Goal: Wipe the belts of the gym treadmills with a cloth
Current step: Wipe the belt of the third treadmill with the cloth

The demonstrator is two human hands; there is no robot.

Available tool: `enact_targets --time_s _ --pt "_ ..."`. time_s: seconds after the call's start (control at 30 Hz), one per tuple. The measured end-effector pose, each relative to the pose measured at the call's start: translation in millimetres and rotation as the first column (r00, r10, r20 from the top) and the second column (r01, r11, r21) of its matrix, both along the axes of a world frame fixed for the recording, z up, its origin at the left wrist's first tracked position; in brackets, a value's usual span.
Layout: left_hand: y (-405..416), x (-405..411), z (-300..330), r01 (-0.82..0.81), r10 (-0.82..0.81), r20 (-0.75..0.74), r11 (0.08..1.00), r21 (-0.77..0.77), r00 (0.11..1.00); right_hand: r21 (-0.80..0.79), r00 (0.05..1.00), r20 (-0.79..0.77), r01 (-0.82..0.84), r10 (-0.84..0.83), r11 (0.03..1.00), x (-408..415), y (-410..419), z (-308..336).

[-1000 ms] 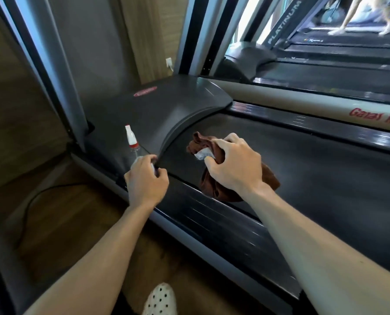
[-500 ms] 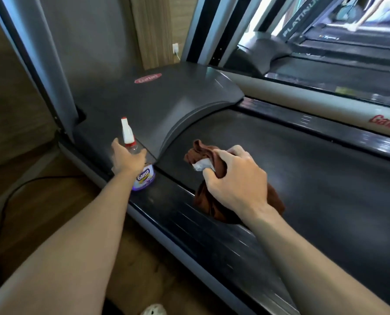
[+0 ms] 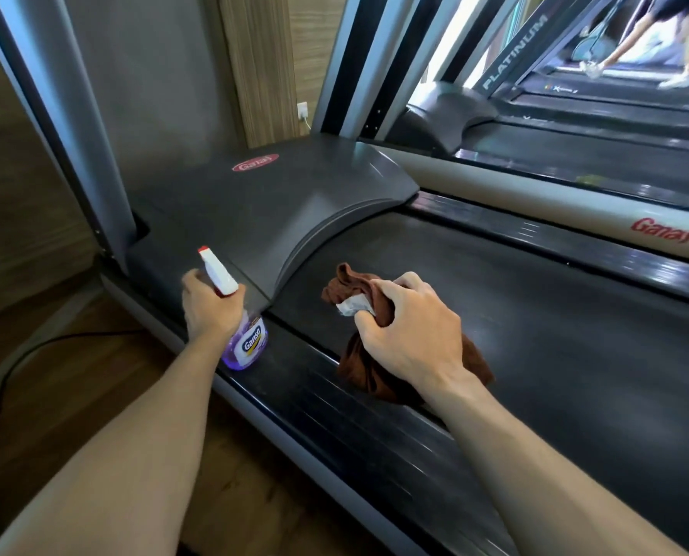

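Treadmill belt (image 3: 555, 355) fills the right half of the view, a dark matte strip whose long axis runs from the curved motor cover (image 3: 262, 202) at upper left away toward lower right. Almost all of its unwiped length lies to the right of and nearer than the hands, so I judge the coming stroke will have to travel along that axis, away from the cover. A glossy side rail (image 3: 334, 399) borders the belt on the near edge.

On the belt, close to the cover's lip, sits the brown cloth (image 3: 358, 371), bunched into a loose wad with no clear point; its longer spread runs roughly from the cover toward the person. The right hand (image 3: 407, 335) lies on top of it, fingers clenched around the upper folds and a small white tag, pressing it to the belt. This is plainly the wiping hand.

The left hand (image 3: 206, 311) is off the belt, wrapped around the neck of a purple spray bottle (image 3: 246, 343) standing upright on the side rail, nozzle pointing up and away.
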State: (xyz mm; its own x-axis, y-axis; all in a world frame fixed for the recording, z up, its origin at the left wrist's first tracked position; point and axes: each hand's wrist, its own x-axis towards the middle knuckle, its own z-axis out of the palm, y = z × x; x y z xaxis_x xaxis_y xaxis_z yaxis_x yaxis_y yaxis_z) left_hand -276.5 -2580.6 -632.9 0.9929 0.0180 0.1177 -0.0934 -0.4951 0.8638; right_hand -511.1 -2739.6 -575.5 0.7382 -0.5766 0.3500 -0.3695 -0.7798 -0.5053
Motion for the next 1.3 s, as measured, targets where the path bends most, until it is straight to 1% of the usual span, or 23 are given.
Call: enact_targets --time_s 0.13,0.23,0.37,0.47,0.53,0.6,0.7,0.83,0.9,1.0,1.13,1.2,1.3 --pt "-8.5 -7.2 2.7 0.055 -0.062 0.071 0.994 0.096 0.996 -0.004 1.000 -0.006 0.010 -0.010 1.000 -5.4 -6.5 6.0" --pt "-16.0 -16.5 5.5 0.116 -0.127 0.095 0.987 0.112 0.987 -0.015 1.000 0.006 0.024 -0.024 1.000 -10.9 -12.5 11.4" --pt "-29.7 -34.7 22.4 0.247 -0.244 0.186 0.969 0.009 0.952 -0.030 0.999 0.023 0.044 -0.043 0.999 -19.3 -19.3 21.5" --pt "-40.5 -55.6 39.6 0.325 -0.311 0.274 0.946 -0.005 0.910 -0.043 0.996 0.040 0.078 -0.077 0.996 -27.7 -24.8 29.7" --pt "-47.0 -74.8 51.0 0.359 -0.327 0.331 0.933 -0.037 0.885 -0.051 0.993 0.057 0.103 -0.100 0.993 -35.9 -27.6 36.5" --pt "-55.6 -98.3 63.2 0.387 -0.316 0.381 0.914 -0.124 0.869 -0.054 0.989 0.081 0.127 -0.123 0.990 -47.6 -30.9 45.8" --pt "-69.4 -132.2 76.3 0.473 -0.338 0.464 0.856 -0.210 0.819 -0.076 0.981 0.108 0.169 -0.160 0.983 -70.3 -35.0 60.1" --pt "-86.9 -175.0 85.6 0.574 -0.420 0.499 0.792 -0.207 0.758 -0.103 0.948 0.158 0.296 -0.278 0.950 -112.0 -45.6 87.0" --pt "-96.4 -200.2 89.6 0.623 -0.467 0.495 0.753 -0.213 0.733 -0.095 0.916 0.189 0.376 -0.354 0.922 -143.6 -51.2 96.1" --pt "-108.3 -240.9 100.2 0.690 -0.542 0.452 0.668 -0.279 0.708 -0.101 0.883 0.192 0.453 -0.429 0.886 -199.1 -53.0 102.5" --pt "-118.2 -287.9 105.9 0.744 -0.628 0.399 0.574 -0.341 0.668 -0.213 0.861 0.094 0.508 -0.501 0.834 -269.9 -59.1 100.0" --pt "-123.5 -304.5 101.8 0.739 -0.650 0.355 0.561 -0.374 0.672 -0.251 0.840 0.063 0.536 -0.539 0.806 -306.0 -62.8 88.8" --pt "-132.0 -322.0 96.8 0.731 -0.692 0.269 0.551 -0.402 0.670 -0.240 0.790 0.078 0.607 -0.609 0.757 -355.2 -67.9 60.3"
